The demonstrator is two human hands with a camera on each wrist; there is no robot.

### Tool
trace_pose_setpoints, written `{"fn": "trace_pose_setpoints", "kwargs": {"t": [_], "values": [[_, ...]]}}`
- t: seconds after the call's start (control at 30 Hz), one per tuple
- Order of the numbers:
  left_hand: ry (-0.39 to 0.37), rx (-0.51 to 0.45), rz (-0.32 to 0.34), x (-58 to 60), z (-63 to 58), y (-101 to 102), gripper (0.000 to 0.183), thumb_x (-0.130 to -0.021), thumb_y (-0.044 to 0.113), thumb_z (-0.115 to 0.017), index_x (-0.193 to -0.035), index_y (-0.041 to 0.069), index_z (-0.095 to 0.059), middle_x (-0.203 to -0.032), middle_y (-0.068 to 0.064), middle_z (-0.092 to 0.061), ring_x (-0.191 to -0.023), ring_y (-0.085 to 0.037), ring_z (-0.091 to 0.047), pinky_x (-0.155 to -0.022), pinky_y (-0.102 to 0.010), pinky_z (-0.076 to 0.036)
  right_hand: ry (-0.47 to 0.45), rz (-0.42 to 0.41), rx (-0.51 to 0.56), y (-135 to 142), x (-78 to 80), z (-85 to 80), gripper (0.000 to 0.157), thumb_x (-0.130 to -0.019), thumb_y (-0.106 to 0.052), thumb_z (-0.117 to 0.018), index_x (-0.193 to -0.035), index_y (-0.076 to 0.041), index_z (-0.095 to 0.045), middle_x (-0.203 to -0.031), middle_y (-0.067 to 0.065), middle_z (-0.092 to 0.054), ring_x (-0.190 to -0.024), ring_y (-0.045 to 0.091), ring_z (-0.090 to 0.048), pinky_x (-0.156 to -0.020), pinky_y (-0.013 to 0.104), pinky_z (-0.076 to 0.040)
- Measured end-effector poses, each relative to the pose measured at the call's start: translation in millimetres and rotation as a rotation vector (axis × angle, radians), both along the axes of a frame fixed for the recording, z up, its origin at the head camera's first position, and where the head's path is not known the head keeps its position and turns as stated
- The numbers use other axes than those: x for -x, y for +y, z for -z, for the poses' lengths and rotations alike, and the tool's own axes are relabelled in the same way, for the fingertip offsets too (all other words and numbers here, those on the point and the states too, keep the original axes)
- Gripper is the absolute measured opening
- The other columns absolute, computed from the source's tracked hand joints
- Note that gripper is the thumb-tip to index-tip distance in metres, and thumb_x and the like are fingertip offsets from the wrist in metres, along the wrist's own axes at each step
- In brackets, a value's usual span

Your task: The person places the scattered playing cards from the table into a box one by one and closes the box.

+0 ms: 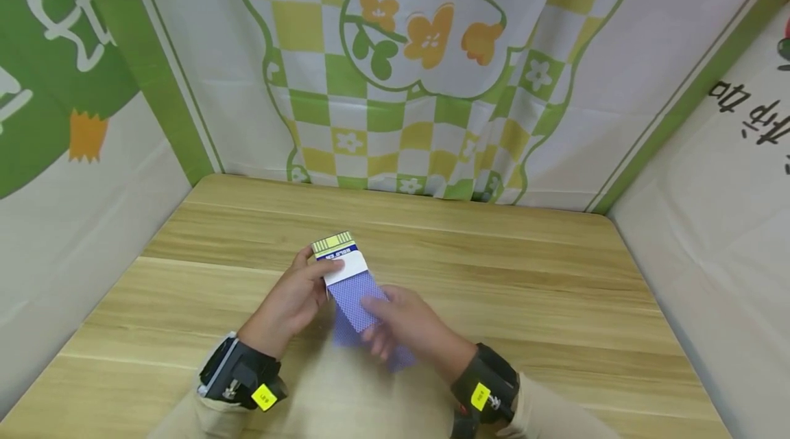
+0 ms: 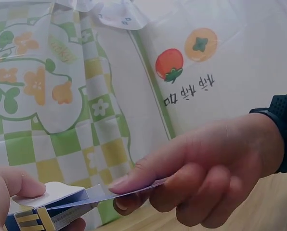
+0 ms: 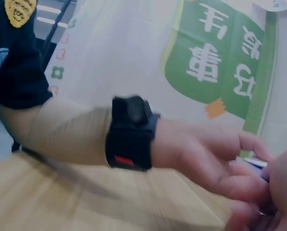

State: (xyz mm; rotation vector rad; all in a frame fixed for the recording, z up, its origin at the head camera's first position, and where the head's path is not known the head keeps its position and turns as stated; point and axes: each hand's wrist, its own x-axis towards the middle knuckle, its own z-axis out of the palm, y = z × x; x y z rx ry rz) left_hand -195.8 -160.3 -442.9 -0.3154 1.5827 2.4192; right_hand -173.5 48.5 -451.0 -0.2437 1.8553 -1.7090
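Observation:
My left hand (image 1: 301, 296) grips a playing card box (image 1: 333, 242), with the thumb across its white flap (image 1: 352, 267). From under the flap, blue-patterned playing cards (image 1: 354, 298) stick out toward me. My right hand (image 1: 410, 321) pinches their near end between thumb and fingers. Below them, more blue card backs (image 1: 345, 335) show, blurred and partly behind the right fingers. In the left wrist view, a thin card edge (image 2: 105, 198) runs from the box (image 2: 32, 219) to the right hand. The right wrist view mostly hides the box behind the hands.
Both hands are above a wood-grain table (image 1: 524, 274). Printed cloth walls (image 1: 395, 130) enclose its back and sides. Each wrist wears a black camera strap (image 1: 241, 374). The person's light-coloured clothing is close to the hands at the near side.

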Motion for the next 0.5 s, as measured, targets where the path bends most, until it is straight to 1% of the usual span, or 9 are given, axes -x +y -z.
{"fn": "trace_pose_setpoints", "kwargs": {"t": [0.07, 0.13, 0.2, 0.23, 0.3, 0.37, 0.4, 0.47, 0.5], "values": [[0.001, -0.001, -0.001, 0.1, 0.5, 0, 0.08, -0.097, 0.002, -0.057, -0.156, 0.011, -0.004, -0.141, -0.012, -0.048, -0.103, -0.008, -0.064, -0.09, -0.021, -0.054, -0.005, 0.014, 0.014, -3, -1.5, -2.5, 0.037, -0.1, -0.041, -0.06, -0.114, -0.006, -0.06, -0.068, 0.002, -0.061, -0.05, 0.011, -0.051, -0.043, 0.024, -0.044], [0.0, -0.002, -0.001, 0.2, 0.8, 1, 0.079, -0.097, 0.002, -0.057, -0.155, 0.011, -0.005, -0.137, -0.01, -0.05, -0.102, -0.008, -0.064, -0.088, -0.021, -0.055, -0.04, 0.01, 0.064, -5, -1.6, -4.3, 0.035, -0.1, -0.038, -0.062, -0.116, -0.007, -0.058, -0.073, 0.001, -0.059, -0.052, 0.01, -0.047, -0.044, 0.021, -0.039], [-0.002, -0.009, -0.005, 0.3, 1.1, 1, 0.078, -0.097, 0.002, -0.057, -0.155, 0.011, -0.005, -0.133, -0.008, -0.053, -0.101, -0.008, -0.064, -0.088, -0.021, -0.055, -0.074, -0.011, 0.125, -6, -0.4, -5.0, 0.037, -0.099, -0.033, -0.064, -0.121, -0.005, -0.057, -0.088, 0.003, -0.064, -0.058, 0.01, -0.051, -0.045, 0.02, -0.042], [-0.002, -0.014, -0.005, 0.7, 1.5, 0, 0.078, -0.097, 0.002, -0.056, -0.155, 0.011, -0.005, -0.131, -0.007, -0.053, -0.101, -0.008, -0.064, -0.088, -0.021, -0.054, -0.087, -0.019, 0.153, -6, 0.3, -5.3, 0.038, -0.099, -0.03, -0.065, -0.125, -0.004, -0.056, -0.098, 0.005, -0.067, -0.062, 0.01, -0.055, -0.046, 0.02, -0.044], [-0.003, -0.025, -0.002, 0.7, 1.6, 0, 0.079, -0.097, 0.002, -0.056, -0.155, 0.011, -0.003, -0.13, -0.006, -0.054, -0.101, -0.008, -0.065, -0.089, -0.02, -0.054, -0.114, -0.032, 0.188, -5, 2.3, -5.2, 0.045, -0.097, -0.025, -0.066, -0.134, -0.004, -0.052, -0.119, 0.009, -0.068, -0.071, 0.012, -0.061, -0.049, 0.021, -0.05], [-0.004, -0.043, 0.002, 0.9, 1.7, -1, 0.079, -0.097, 0.002, -0.055, -0.155, 0.012, -0.003, -0.131, -0.007, -0.052, -0.102, -0.008, -0.065, -0.09, -0.021, -0.055, -0.111, -0.049, 0.179, -3, 4.6, -4.5, 0.05, -0.097, -0.023, -0.067, -0.138, -0.002, -0.05, -0.128, 0.013, -0.066, -0.077, 0.015, -0.065, -0.052, 0.024, -0.056], [-0.004, -0.048, 0.008, 1.0, 1.7, -1, 0.079, -0.097, 0.002, -0.055, -0.155, 0.012, -0.002, -0.133, -0.008, -0.051, -0.102, -0.009, -0.066, -0.091, -0.021, -0.055, -0.101, -0.051, 0.164, -2, 5.8, -4.0, 0.05, -0.097, -0.023, -0.066, -0.139, -0.001, -0.049, -0.129, 0.014, -0.066, -0.078, 0.017, -0.067, -0.053, 0.027, -0.058], [-0.009, -0.062, 0.013, 1.3, 1.9, -1, 0.08, -0.098, 0.002, -0.055, -0.156, 0.013, -0.002, -0.137, -0.011, -0.048, -0.103, -0.01, -0.066, -0.091, -0.023, -0.056, -0.068, -0.06, 0.106, 3, 9.0, -3.1, 0.05, -0.097, -0.025, -0.067, -0.139, -0.005, -0.05, -0.126, 0.017, -0.068, -0.08, 0.022, -0.069, -0.057, 0.032, -0.06], [-0.013, -0.067, 0.013, 1.6, 2.0, -1, 0.079, -0.098, 0.002, -0.055, -0.156, 0.013, -0.002, -0.139, -0.013, -0.047, -0.103, -0.01, -0.066, -0.091, -0.024, -0.056, -0.035, -0.073, 0.062, 5, 10.9, -2.7, 0.048, -0.098, -0.025, -0.067, -0.139, -0.006, -0.051, -0.124, 0.018, -0.068, -0.082, 0.026, -0.07, -0.06, 0.036, -0.062]]}}
